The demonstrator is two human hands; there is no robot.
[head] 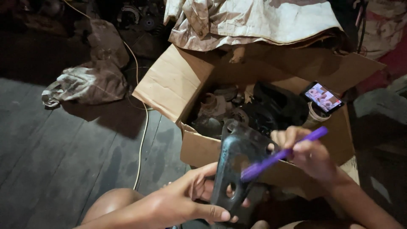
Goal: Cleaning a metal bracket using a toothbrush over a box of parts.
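Dark floor; bracket between hands

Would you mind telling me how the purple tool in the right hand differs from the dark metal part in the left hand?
The purple tool is slim, bright and stick-like; the metal part is broad, dark and grimy, with holes. The right hand holds the tool slanted across the part, while the left hand holds the part upright by its lower end. Both are held over the cardboard box.
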